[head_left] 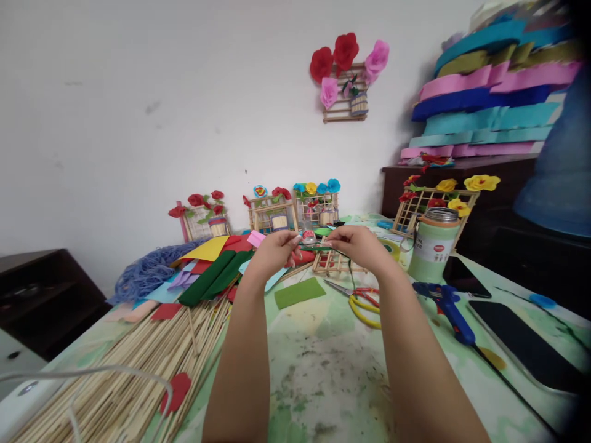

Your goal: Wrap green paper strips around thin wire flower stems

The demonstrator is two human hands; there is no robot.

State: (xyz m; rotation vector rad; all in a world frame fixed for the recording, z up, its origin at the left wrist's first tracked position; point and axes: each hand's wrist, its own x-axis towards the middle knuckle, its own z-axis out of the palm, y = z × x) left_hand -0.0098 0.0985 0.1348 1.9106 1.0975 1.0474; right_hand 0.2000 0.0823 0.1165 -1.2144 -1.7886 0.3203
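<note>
A thin dark green strip (314, 248) is stretched between my two hands above the table. My left hand (277, 251) pinches one end of it with closed fingers. The strip also runs through the closed fingers of my right hand (354, 243), and a dark green tail (351, 275) dangles below them. Whether it is paper or tape I cannot tell. Under my right hand lies a small stick lattice (329, 263), partly covered. Yellow-handled scissors (364, 312) and a red-handled tool (369, 291) rest just nearer. A flat olive-green piece (300, 293) lies below my left hand.
Bundled thin sticks (138, 344), coloured sheets (203, 251) and blue yarn (152, 271) fill the left. At right are a green flask (431, 249), a blue glue gun (450, 311) and a phone (521, 344). Flower-decorated stick frames (318, 206) lean along the wall.
</note>
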